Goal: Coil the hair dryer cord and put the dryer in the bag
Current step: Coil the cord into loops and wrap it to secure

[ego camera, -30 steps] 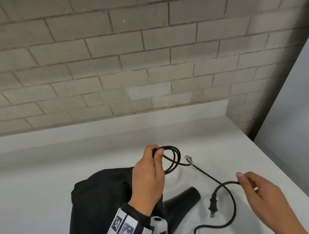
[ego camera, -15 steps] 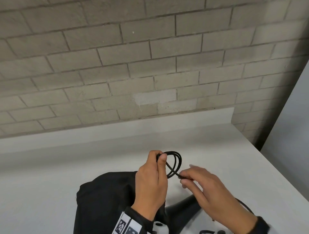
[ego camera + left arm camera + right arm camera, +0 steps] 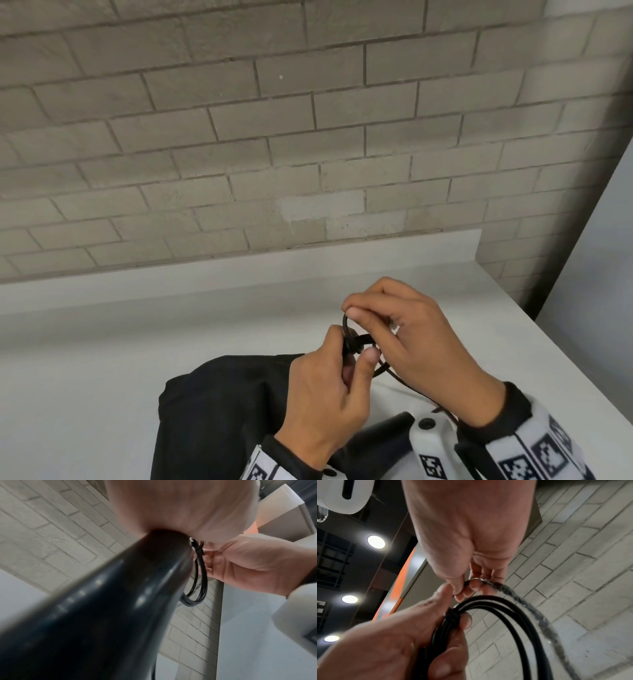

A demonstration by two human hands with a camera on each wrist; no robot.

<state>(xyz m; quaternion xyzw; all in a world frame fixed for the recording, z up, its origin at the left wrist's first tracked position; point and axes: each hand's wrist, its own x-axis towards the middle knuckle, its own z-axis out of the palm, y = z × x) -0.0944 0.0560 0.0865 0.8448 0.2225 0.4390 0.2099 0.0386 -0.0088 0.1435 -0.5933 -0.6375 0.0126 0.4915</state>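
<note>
The left hand [image 3: 325, 394] grips the coiled loops of the black cord [image 3: 496, 605] between thumb and curled fingers [image 3: 465, 619], held above the black bag [image 3: 219, 411] that lies on the white tabletop [image 3: 102, 342]. The right hand [image 3: 418, 339] pinches a strand of the cord at the top of the coil, fingertips closed on it. The dryer [image 3: 106, 608] shows blurred and close in the left wrist view, its black body under the left hand, above the bag

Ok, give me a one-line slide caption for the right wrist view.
Left hand grips the coiled black cord while the right hand pinches its loose end above, brick wall behind.
</note>
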